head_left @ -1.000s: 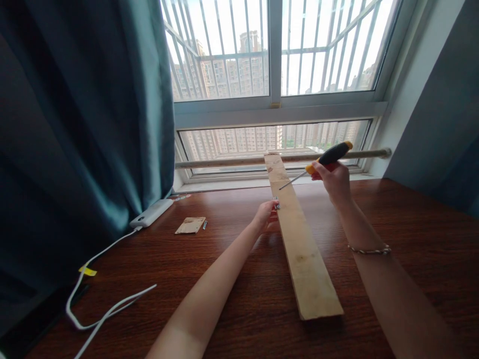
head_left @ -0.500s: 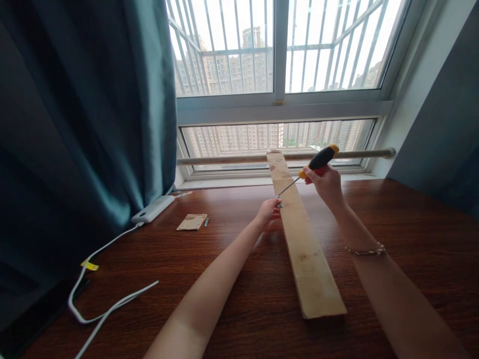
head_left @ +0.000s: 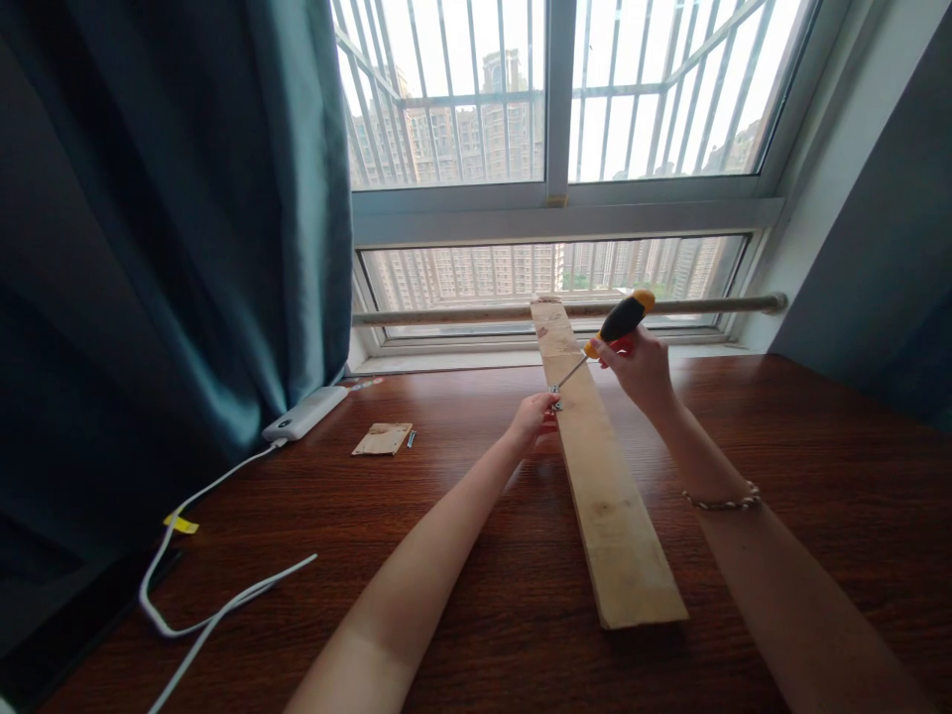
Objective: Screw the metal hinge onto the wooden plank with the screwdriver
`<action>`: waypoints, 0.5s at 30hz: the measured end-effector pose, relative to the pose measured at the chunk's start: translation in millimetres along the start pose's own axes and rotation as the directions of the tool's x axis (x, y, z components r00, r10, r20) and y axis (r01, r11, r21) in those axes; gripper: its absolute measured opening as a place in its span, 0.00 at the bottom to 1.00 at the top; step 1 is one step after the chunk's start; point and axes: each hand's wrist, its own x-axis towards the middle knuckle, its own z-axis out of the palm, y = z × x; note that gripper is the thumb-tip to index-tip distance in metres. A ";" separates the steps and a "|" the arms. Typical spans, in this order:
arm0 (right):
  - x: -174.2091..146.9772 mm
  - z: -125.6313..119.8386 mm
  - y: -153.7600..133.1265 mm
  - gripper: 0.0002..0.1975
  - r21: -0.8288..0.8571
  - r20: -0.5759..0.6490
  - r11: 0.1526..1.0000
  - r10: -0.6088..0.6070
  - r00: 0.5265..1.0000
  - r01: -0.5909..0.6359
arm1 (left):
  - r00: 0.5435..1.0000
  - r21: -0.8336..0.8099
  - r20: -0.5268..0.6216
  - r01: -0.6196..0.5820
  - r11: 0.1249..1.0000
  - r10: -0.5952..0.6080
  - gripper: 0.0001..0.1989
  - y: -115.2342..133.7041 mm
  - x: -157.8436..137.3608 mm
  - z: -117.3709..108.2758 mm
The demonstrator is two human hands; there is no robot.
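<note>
At board [head_left: 614, 496], hands [head_left: 532, 417] [head_left: 643, 369] gripping screwdriver [head_left: 623, 318], metal fitting [head_left: 557, 405]

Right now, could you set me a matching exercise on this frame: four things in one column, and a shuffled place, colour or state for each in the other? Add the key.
Things:
1. screwdriver
2. long board
3. small wooden piece
4. cable

Descriptions:
A. lying beside small metal hardware
B. white, joined to a white device
C. black and yellow, held in the right hand
D. pale, with the left hand at its left edge

Pairs: 1-C, 2-D, 3-A, 4-B
</note>
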 end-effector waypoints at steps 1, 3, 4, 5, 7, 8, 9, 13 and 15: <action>-0.6 0.6 -0.4 0.16 0.005 -0.002 1.000 -0.006 1.000 0.006 | 1.000 -0.002 0.001 -0.004 1.000 0.004 0.07 -0.1 0.1 -0.1; -1.4 1.1 -1.6 0.16 0.020 -0.023 1.000 0.003 1.000 -0.002 | 1.000 -0.003 0.002 -0.006 1.000 0.006 0.07 -0.3 0.5 -0.3; -1.5 1.1 -2.3 0.16 0.024 -0.035 1.000 0.010 0.999 -0.010 | 1.000 -0.002 0.000 -0.004 1.000 0.004 0.07 -0.5 0.8 -0.3; -1.5 0.8 -3.0 0.16 0.026 -0.042 1.000 0.015 0.999 -0.013 | 1.000 0.000 -0.002 0.000 1.000 0.000 0.08 -0.7 1.1 -0.4; -1.1 -0.2 -4.4 0.15 0.026 -0.045 1.000 0.012 0.999 -0.011 | 1.000 0.002 -0.005 0.006 1.000 -0.006 0.09 -1.0 1.5 -0.4; -1.0 -0.7 -4.9 0.15 0.023 -0.043 1.000 0.008 0.999 -0.007 | 1.000 0.002 -0.005 0.006 1.000 -0.006 0.09 -1.1 1.6 -0.3; -0.9 -1.1 -5.4 0.15 0.021 -0.042 1.000 0.007 0.999 -0.007 | 1.000 0.000 -0.006 0.004 1.000 -0.004 0.09 -1.1 1.5 -0.2; -1.3 -1.8 -6.7 0.15 0.044 -0.032 0.999 0.027 0.999 -0.026 | 1.000 -0.002 -0.007 -0.009 1.000 0.009 0.08 -0.6 0.3 0.4; -1.5 -2.0 -7.0 0.15 0.059 -0.025 0.998 0.022 0.999 -0.021 | 1.000 0.003 -0.003 -0.006 1.000 0.006 0.08 -0.4 -0.1 0.6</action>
